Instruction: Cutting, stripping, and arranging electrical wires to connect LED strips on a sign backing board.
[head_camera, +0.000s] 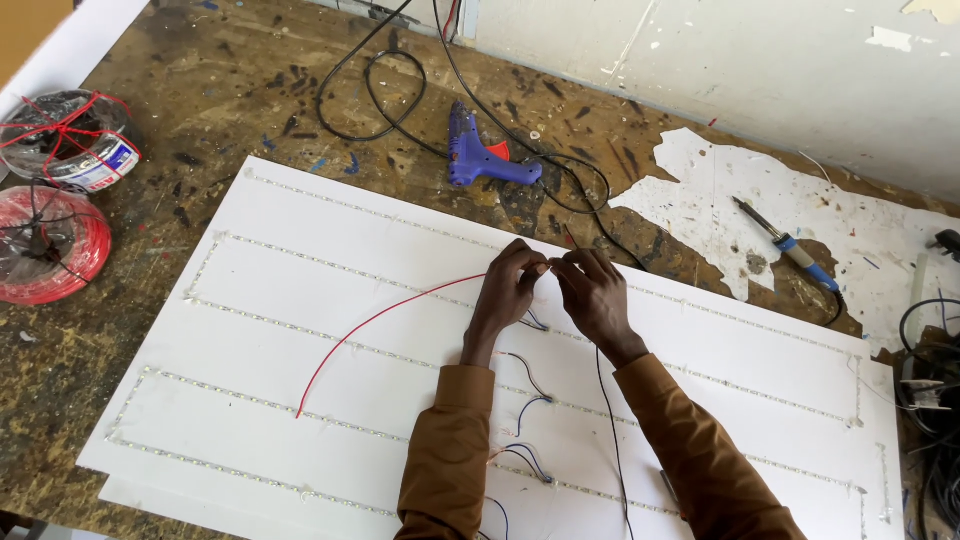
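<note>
While both forearms in brown sleeves extend from the near edge over the white panel (300, 300), the left hand (508, 290) and the right hand (592, 292) meet near the panel's far edge, fingertips almost touching. The left hand's fingers are pinched narrow on the end of a red wire (375, 320), which curves back across the panel toward the near left and lies loose on the surface. The right hand's fingers are likewise closed narrow; they appear to grip the end of a black wire (608, 420) that runs back toward the near edge, though the exact contact is too small to confirm.

Rows of LED strip (330, 335) are laid across the panel, with short jumper leads (530, 385) linking adjacent rows just below the hands.

Judged from this posture, the step in hand is joining the wire ends at the strip terminal nearest the far edge. The next move calls for a steady pinch, bare conductors aligned, and slack kept in the red wire.

Beyond the panel, on the worn wooden bench (200, 90), lie a blue glue gun (480, 150) with its black cord (370, 95), and a soldering iron (790, 245) to the right. Two wire coils, one grey (65, 140) and one red (45, 245), sit at far left.
</note>
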